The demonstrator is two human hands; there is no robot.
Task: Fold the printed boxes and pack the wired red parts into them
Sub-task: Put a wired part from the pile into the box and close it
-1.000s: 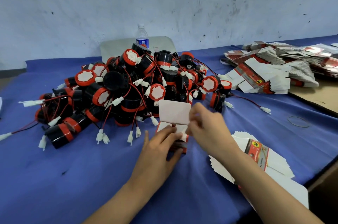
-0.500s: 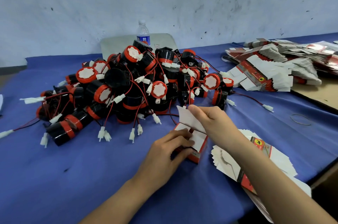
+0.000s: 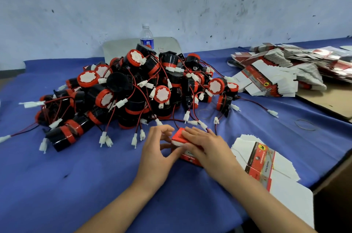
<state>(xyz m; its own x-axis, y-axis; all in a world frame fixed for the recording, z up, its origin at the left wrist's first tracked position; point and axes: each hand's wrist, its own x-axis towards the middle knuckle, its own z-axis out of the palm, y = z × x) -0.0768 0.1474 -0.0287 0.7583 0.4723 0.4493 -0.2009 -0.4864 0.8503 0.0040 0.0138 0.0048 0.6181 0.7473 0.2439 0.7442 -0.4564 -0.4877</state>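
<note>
A heap of wired red parts (image 3: 133, 90) lies on the blue cloth (image 3: 76, 175), left of centre. Just in front of it, the left hand (image 3: 158, 149) has its fingers curled, and its thumb and fingertips hold the left end of the folded box (image 3: 178, 137). The box sits on the cloth between the two hands. The right hand (image 3: 205, 145) lies across the box top, fingers nearly straight and together, pressing down on the lid. Right of it rests a fanned stack of flat boxes (image 3: 266, 158).
</note>
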